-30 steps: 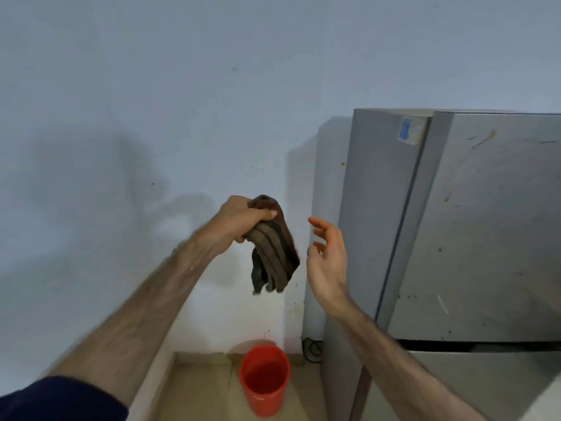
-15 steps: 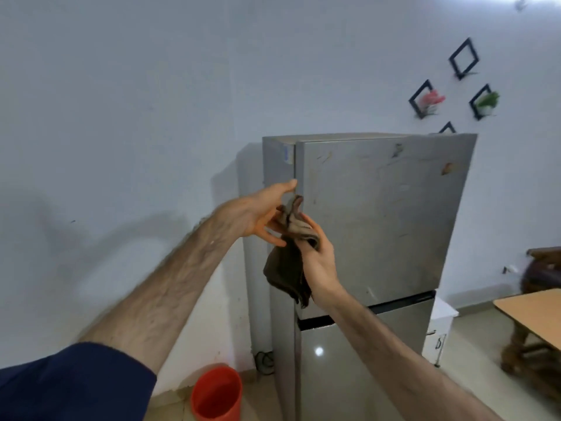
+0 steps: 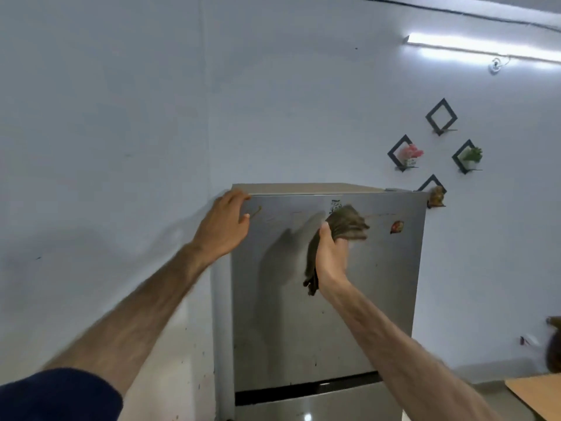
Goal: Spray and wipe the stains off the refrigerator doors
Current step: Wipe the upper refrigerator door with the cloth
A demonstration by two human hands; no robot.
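Grey steel, brown cloth, pale blue walls

The refrigerator (image 3: 328,314) door was brushed silver-grey with small dark specks and a red-orange sticker (image 3: 396,226); the cloth (image 3: 344,226) was dark brown with lighter stripes. The wall (image 3: 121,117) was pale blue-white, the diamond frames (image 3: 441,116) black, the sleeve (image 3: 57,396) navy.

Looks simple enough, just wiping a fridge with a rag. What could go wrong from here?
The cloth in the right hand is sweeping toward the small magnet on the upper door, so it might get knocked off. A loose tail of cloth hangs below the hand and may smear dirt. The brown streak by the left hand could be missed.
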